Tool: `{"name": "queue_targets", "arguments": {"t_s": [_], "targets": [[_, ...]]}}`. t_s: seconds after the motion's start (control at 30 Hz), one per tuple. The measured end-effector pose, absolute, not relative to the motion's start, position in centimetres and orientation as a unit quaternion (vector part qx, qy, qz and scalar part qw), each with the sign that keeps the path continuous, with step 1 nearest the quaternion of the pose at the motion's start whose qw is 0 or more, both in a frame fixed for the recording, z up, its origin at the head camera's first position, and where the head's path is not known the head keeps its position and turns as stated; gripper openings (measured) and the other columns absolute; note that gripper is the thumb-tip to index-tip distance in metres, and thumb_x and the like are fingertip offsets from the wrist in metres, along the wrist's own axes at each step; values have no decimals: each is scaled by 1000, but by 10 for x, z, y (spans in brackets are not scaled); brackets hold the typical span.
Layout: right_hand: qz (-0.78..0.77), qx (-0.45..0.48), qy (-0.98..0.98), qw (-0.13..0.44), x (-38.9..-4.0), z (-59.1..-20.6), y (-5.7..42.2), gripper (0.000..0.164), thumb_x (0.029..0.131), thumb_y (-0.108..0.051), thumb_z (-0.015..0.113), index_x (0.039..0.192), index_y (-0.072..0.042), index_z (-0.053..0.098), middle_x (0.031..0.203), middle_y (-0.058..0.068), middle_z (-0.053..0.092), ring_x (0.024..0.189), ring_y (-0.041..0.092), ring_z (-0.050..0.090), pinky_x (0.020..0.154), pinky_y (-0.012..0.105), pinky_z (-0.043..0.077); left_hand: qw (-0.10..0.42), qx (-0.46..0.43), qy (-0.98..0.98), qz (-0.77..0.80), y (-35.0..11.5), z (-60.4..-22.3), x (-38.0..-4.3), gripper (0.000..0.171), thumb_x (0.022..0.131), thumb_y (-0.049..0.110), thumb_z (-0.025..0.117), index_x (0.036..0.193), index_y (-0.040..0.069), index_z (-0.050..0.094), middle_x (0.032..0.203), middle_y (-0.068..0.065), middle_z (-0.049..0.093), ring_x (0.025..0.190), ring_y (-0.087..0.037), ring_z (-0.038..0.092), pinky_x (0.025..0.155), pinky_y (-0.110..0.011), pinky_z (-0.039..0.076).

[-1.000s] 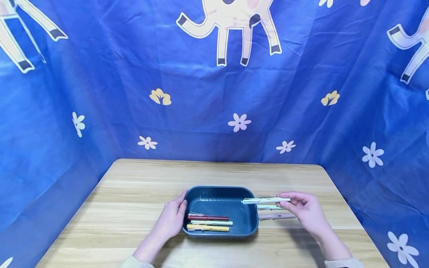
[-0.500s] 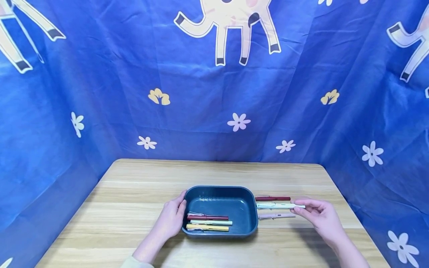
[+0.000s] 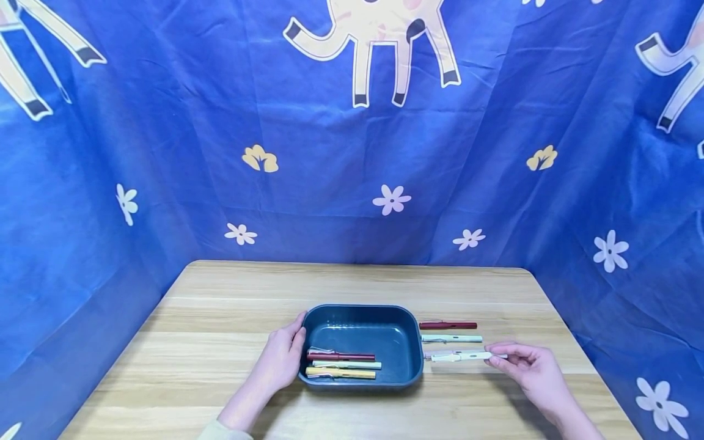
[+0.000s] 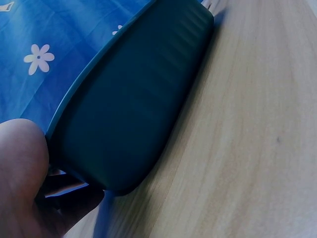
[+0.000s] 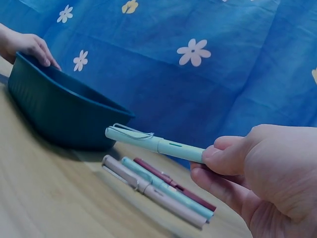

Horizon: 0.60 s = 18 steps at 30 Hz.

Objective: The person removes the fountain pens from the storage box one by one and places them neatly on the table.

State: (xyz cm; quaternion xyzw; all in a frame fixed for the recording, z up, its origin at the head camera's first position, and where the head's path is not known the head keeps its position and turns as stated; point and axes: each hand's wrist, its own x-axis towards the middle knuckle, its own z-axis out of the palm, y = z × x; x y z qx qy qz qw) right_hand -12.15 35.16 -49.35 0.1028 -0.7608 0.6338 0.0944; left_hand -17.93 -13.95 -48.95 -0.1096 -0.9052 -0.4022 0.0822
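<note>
Right hand (image 3: pixel 535 371) holds pale pen (image 3: pixel 462 355) above tabletop (image 3: pixel 467 394), just outside tray edge (image 3: pixel 420 351).

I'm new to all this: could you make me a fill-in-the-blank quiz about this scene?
The left hand grips the container, which holds ____ pens.
Among them, the pen nearest the person is ____.
A pale pen is pinched by the ____ hand.
Of the pens lying on the table, the one farthest from the person is dark ____.

Missing words: three; yellow; right; red.
</note>
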Motion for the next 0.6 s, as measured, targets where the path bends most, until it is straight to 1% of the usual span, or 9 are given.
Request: {"name": "queue_targets", "arguments": {"t_s": [0.13, 0.3, 0.4, 0.6], "targets": [[631, 105, -763, 94, -121, -502, 350, 18, 85, 16, 78, 103, 16, 75, 105, 11, 79, 99, 11, 75, 81, 23, 63, 83, -111, -905, -401, -140, -490, -179, 44, 111, 8, 49, 152, -10, 49, 148, -29, 54, 136, -42, 54, 115, -55, 41], [634, 124, -759, 82, -122, -512, 348, 19, 85, 16, 78, 104, 16, 74, 106, 17, 78, 98, 12, 75, 79, 25, 64, 83, -110, -904, -404, -140, -490, -179, 44, 111, 8, 49, 152, -10, 49, 148, -28, 54, 136, -42, 54, 115, -55, 42], [631, 135, -760, 78, -122, -517, 346, 19, 85, 17, 78, 104, 16, 75, 106, 18, 78, 98, 13, 75, 78, 25, 64, 82, -109, -904, -405, -140, -491, -179, 44, 112, 8, 49, 152, -10, 49, 148, -28, 54, 136, -42, 54, 115, -55, 41], [621, 131, -770, 69, -123, -521, 345, 20, 85, 15, 79, 105, 14, 75, 108, 16, 78, 96, 13, 75, 76, 24, 64, 81, -109, -904, -406, -141, -491, -179, 44, 112, 8, 49, 152, -9, 49, 149, -28, 53, 137, -42, 53, 115, -54, 41]]}}
